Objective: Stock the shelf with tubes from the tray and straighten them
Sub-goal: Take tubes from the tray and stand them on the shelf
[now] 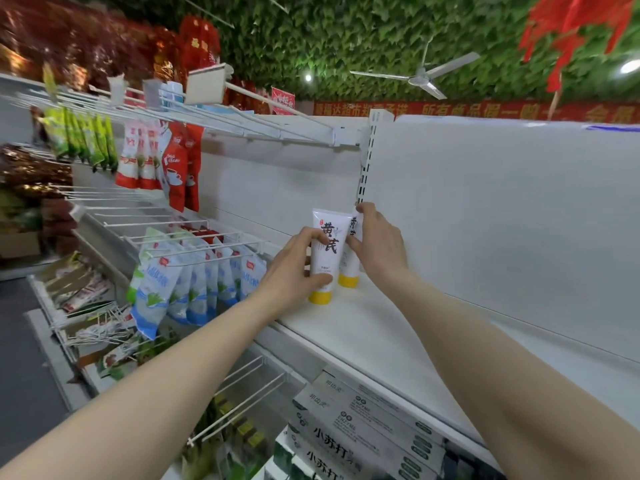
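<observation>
Two white tubes with yellow caps stand cap-down, side by side, on the white shelf. The left hand grips the near tube. The right hand pinches the far tube just beside it.

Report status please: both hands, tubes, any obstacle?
Left hand grips front white yellow-capped tube. Right hand holds second white yellow-capped tube behind it. Both standing cap-down on white shelf. No obstacle seen.
</observation>
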The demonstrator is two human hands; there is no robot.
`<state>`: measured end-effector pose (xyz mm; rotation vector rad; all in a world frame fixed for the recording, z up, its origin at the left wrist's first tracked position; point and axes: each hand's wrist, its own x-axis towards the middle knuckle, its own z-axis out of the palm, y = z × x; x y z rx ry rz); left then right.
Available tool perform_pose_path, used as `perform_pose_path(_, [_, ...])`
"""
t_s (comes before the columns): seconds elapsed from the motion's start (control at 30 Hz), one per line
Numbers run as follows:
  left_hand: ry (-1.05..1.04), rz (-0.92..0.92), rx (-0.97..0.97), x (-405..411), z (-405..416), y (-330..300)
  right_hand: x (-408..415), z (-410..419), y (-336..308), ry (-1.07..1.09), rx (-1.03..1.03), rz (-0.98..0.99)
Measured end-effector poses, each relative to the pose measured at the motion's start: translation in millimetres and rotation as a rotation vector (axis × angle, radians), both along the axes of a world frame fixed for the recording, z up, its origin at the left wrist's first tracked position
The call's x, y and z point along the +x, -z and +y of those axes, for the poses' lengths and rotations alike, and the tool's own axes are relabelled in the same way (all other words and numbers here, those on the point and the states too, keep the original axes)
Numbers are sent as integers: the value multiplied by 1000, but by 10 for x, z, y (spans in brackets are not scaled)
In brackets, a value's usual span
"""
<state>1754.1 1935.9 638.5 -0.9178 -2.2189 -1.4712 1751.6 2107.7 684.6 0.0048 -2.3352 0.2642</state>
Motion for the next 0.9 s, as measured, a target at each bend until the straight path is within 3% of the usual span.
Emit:
perform_pose_path(0.2, [-152,48,-121,55,70,0,-7,50,-10,-29,-25,-26])
perform_pose_path(0.4, [-70,-19,-67,62,93,7,43,147,-129,-172,-56,57])
perform_pose_path(0.63, [-165,-90,-96,81,124,65,21,348,-219,-266,-54,-185])
perform_pose_path(0.9, [-149,-159,-124,20,215,56,-33,237,-182,-199,-44,-212])
